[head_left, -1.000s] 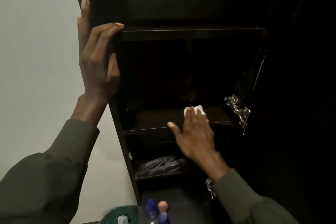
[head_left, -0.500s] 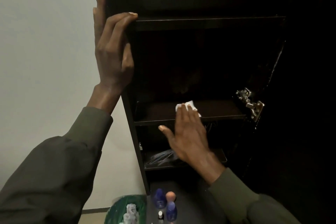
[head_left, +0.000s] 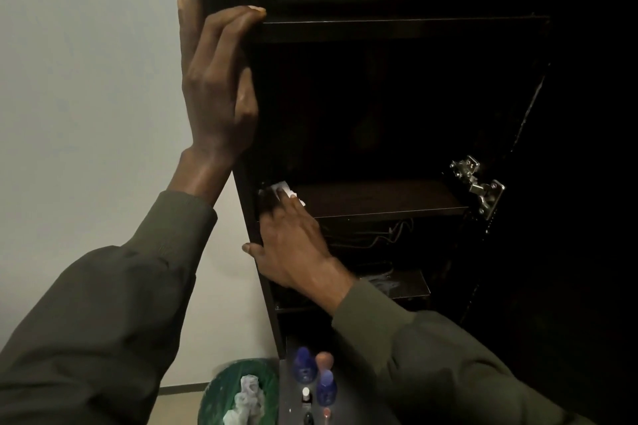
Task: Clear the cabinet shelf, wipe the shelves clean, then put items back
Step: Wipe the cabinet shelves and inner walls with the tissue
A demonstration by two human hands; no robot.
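A dark cabinet stands open, its left side panel [head_left: 247,183] running down the middle of the view. My left hand [head_left: 215,79] holds that panel's front edge near the upper shelf [head_left: 397,29], fingers curled round it. My right hand [head_left: 293,245] lies flat on a white wipe [head_left: 281,188] at the left end of the bare middle shelf [head_left: 379,198], fingers straight, thumb out at the panel's edge. Most of the wipe is hidden under my fingers.
A metal hinge [head_left: 478,185] sticks out at the shelf's right end. Cables [head_left: 376,238] lie on the shelf below. Several small bottles [head_left: 316,373] stand on a dark surface beneath, beside a green bin [head_left: 241,390] holding crumpled tissue. A pale wall is on the left.
My right hand has slid the wipe leftward along the middle shelf, from its centre to its left end. My left hand keeps its hold on the panel.
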